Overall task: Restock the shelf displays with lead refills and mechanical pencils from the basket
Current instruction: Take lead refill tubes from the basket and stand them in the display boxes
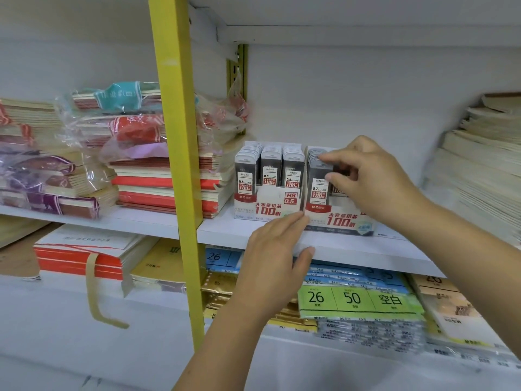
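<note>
Pinching a 0.7 HB refill case [318, 179] (display [338, 219] reads "100"), right hand [375, 179] curls; left hand [273, 249] lies flat.

A yellow post [176, 136] stands left of centre, with plastic-wrapped notebook bundles [93, 128] to its left and a stack of red-edged notebooks [166, 190] behind it. Cream paper stacks [479, 170] lean at far right. Lower down lie green and blue label packs [358, 300] and a strapped red-edged bundle [81, 259].
</note>
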The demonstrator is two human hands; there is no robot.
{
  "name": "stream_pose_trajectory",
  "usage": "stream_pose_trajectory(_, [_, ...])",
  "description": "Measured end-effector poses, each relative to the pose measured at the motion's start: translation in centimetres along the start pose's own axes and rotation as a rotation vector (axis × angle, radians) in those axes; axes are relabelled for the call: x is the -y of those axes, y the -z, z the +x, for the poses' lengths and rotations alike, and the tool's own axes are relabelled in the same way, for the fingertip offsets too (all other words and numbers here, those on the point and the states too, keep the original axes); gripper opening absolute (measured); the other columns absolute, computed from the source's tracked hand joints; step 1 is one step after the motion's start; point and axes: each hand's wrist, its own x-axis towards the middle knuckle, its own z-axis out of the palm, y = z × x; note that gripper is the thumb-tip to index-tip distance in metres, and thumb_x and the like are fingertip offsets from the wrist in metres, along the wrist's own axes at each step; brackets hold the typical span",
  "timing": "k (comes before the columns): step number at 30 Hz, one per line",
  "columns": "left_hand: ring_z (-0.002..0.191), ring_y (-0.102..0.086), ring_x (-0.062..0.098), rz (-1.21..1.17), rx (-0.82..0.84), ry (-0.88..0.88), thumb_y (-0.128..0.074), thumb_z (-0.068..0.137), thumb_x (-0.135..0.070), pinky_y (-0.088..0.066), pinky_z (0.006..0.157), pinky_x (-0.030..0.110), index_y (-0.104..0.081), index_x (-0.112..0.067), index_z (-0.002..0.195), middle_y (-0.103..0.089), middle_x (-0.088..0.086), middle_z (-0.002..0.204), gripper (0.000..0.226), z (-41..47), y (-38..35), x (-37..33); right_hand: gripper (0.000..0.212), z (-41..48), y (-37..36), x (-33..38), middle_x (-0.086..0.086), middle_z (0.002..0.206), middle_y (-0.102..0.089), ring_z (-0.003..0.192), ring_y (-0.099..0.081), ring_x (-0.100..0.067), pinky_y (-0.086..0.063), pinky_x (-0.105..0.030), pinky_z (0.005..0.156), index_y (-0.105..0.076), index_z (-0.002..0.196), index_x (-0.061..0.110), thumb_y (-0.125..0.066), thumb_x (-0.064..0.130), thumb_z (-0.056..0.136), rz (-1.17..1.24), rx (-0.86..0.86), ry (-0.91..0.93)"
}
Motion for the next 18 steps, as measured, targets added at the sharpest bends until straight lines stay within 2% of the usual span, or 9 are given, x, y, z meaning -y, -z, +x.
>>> stream_pose_trajectory(2, [0.139,-0.031,0.002,-0.035,-0.038,-0.001,-0.055,0.099,-0.037,-0.016,0.117,0.022,-0.044,-0.030,0.148,-0.044,-0.015,0.152,0.051,-0.5,0.1,-0.3,0.040,-0.7,0.0,0.1,0.005,0.100,-0.045,0.083,-0.043,-0.007,-0.035,-0.014,0.072,-0.058,0.132,0.025,-0.063,0.019,0.092,-0.028,-0.018,0.024])
stream_pose_trajectory(4, [0.130,-0.042,0.004,-0.100,-0.131,0.008,-0.060,0.097,-0.025,-0.032,0.115,0.026,-0.057,-0.022,0.139,-0.058,-0.009,0.140,0.042,-1.5,0.3,-0.9,0.040,-2.6,0.3,0.4,0.006,0.100,-0.046,0.079,-0.042,-0.005,-0.036,-0.009,0.070,-0.057,0.133,0.024,-0.060,0.017,0.094,0.031,-0.114,0.066])
stream_pose_trajectory(6, [0.112,-0.054,0.010,-0.117,-0.250,-0.031,-0.059,0.093,-0.017,-0.042,0.100,0.023,-0.070,-0.014,0.122,-0.069,-0.001,0.118,0.031,-3.4,0.4,-1.4,0.030,-6.3,0.2,0.7,0.006,0.094,-0.052,0.072,-0.047,-0.009,-0.042,-0.015,0.069,-0.062,0.124,0.021,-0.058,0.017,0.095,0.184,-0.243,0.120])
stream_pose_trajectory(8, [0.099,-0.057,0.014,-0.087,-0.236,-0.074,-0.054,0.091,-0.019,-0.042,0.089,0.019,-0.073,-0.013,0.112,-0.071,0.000,0.106,0.029,-6.1,-0.2,-1.2,0.021,-11.3,-0.9,0.6,0.009,0.084,-0.057,0.069,-0.053,-0.011,-0.043,-0.017,0.065,-0.064,0.114,0.024,-0.056,0.019,0.096,0.356,-0.263,0.097])
stream_pose_trajectory(9, [0.096,-0.057,0.014,-0.083,-0.130,-0.067,-0.053,0.091,-0.020,-0.042,0.086,0.021,-0.072,-0.014,0.112,-0.070,-0.001,0.105,0.029,-8.0,-0.9,-0.8,0.018,-14.1,-1.8,0.4,0.011,0.080,-0.058,0.067,-0.054,-0.011,-0.042,-0.016,0.063,-0.064,0.110,0.029,-0.055,0.023,0.095,0.433,-0.224,0.030])
stream_pose_trajectory(11, [0.098,-0.055,0.010,-0.099,0.213,0.034,-0.054,0.095,-0.023,-0.047,0.086,0.026,-0.068,-0.021,0.120,-0.066,-0.006,0.113,0.029,-12.3,-2.8,0.8,0.016,-19.8,-4.7,-0.8,0.009,0.075,-0.060,0.064,-0.054,-0.011,-0.043,-0.021,0.058,-0.063,0.101,0.040,-0.054,0.029,0.094,0.525,-0.071,-0.166])
stream_pose_trajectory(14, [0.109,-0.056,0.011,-0.083,0.675,0.212,-0.058,0.097,-0.022,-0.046,0.095,0.027,-0.060,-0.024,0.132,-0.059,-0.005,0.128,0.035,-19.5,-6.8,4.2,0.020,-29.1,-10.4,-3.8,0.018,0.078,-0.061,0.072,-0.059,-0.009,-0.050,-0.030,0.069,-0.061,0.095,0.042,-0.056,0.023,0.095,0.507,0.273,-0.559])
stream_pose_trajectory(16, [0.117,-0.055,0.016,-0.096,0.825,0.363,-0.061,0.095,-0.021,-0.036,0.092,0.017,-0.057,-0.021,0.135,-0.058,0.001,0.133,0.040,-24.0,-9.9,5.7,0.016,-35.7,-14.1,-5.8,0.017,0.094,-0.063,0.089,-0.062,-0.011,-0.045,-0.026,0.077,-0.063,0.101,0.033,-0.056,0.020,0.096,0.438,0.481,-0.790])
stream_pose_trajectory(18, [0.121,-0.054,0.016,-0.145,0.906,0.551,-0.064,0.094,-0.022,-0.033,0.090,0.012,-0.056,-0.020,0.137,-0.056,0.003,0.137,0.044,-27.5,-13.0,6.4,0.017,-41.7,-17.1,-7.3,0.005,0.114,-0.064,0.101,-0.057,-0.009,-0.038,-0.018,0.079,-0.064,0.112,0.023,-0.056,0.019,0.096,0.383,0.678,-0.952])
